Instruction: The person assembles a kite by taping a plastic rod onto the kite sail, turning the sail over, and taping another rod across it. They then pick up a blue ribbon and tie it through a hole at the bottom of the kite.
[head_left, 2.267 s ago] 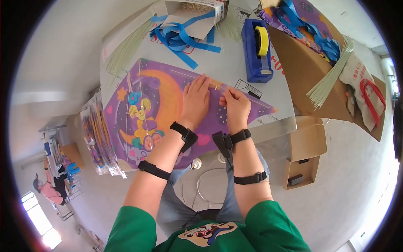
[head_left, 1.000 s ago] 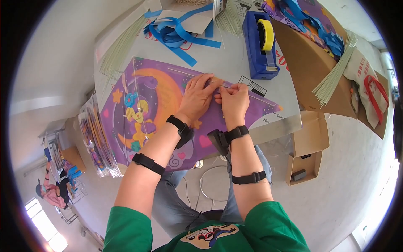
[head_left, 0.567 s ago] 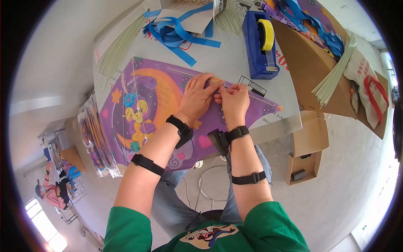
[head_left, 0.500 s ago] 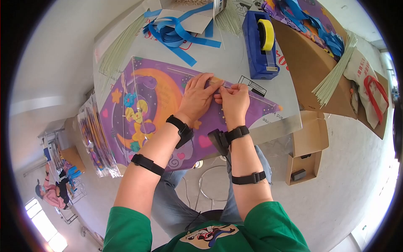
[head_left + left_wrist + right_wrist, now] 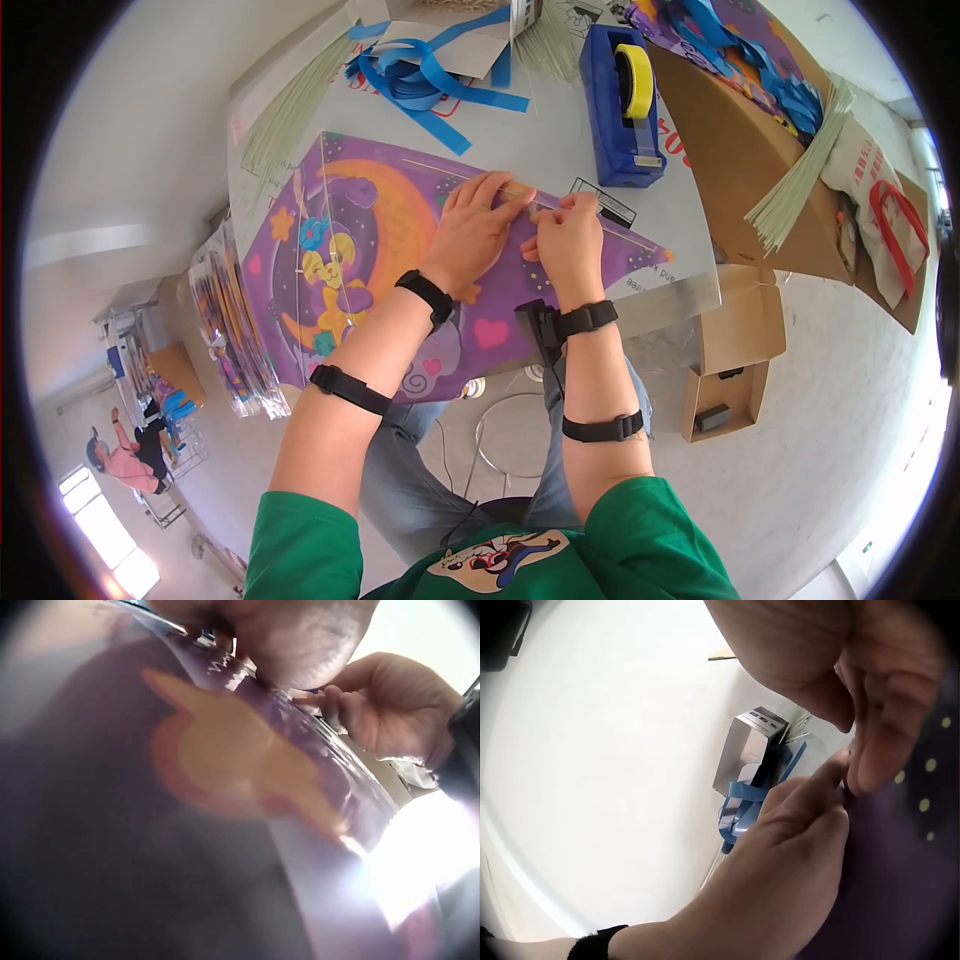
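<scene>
A purple printed sheet (image 5: 400,210) with a moon and cartoon animal lies on the table, thin pale rods along its upper edge and across its left part. My left hand (image 5: 470,235) rests on the sheet near that edge, fingers extended and lightly bent. Just to its right, my right hand (image 5: 568,240) has curled fingers, with thumb and fingertips pinching at the edge. In the right wrist view the right hand (image 5: 885,705) is close beside the left index fingertip; what lies between its fingertips is largely hidden. The left wrist view shows the sheet (image 5: 232,750) close up.
Beyond the sheet lie blue ribbons (image 5: 410,85), bundles of pale rods (image 5: 290,115) and a blue tape dispenser (image 5: 625,120). A large cardboard box (image 5: 730,150) stands at right, packaged sheets (image 5: 235,330) at left. Another person (image 5: 128,465) is far left.
My right hand has shifted slightly right, widening the gap between the hands. My left hand stays on the sheet, nearly unmoved. Over the longer span, its fingers have spread a little.
</scene>
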Tool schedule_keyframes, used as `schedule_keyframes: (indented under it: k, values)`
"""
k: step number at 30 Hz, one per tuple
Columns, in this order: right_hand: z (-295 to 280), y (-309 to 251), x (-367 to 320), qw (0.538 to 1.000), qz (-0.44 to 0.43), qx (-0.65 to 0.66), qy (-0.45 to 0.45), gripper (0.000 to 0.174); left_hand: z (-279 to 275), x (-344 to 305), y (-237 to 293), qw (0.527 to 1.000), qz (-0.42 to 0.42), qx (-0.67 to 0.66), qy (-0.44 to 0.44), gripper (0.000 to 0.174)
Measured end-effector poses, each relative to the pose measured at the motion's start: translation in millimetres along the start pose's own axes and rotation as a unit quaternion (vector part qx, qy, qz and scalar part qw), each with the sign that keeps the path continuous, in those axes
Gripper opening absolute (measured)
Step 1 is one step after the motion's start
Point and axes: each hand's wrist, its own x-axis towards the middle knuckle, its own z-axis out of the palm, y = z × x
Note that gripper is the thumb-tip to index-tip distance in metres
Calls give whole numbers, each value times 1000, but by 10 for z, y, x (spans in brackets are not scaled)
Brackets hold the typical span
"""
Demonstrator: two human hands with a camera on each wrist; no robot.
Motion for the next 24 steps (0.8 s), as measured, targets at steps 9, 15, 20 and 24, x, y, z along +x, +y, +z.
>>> schedule_keyframes:
  k: [9, 15, 20, 24]
  values:
    - [-160, 54, 54, 1000, -10, -18, 2, 16, -58, 10, 10, 999, 20, 36, -24, 51]
    - [-273, 195, 147, 970, -118, -205, 51, 8, -182, -10, 66, 992, 50, 91, -72, 51]
    - [-307, 206, 146, 963, -137, -229, 49, 8, -211, -18, 78, 988, 54, 107, -97, 56]
    - [-314, 239, 172, 958, -165, -229, 49, 7, -250, -18, 53, 986, 62, 97, -122, 57]
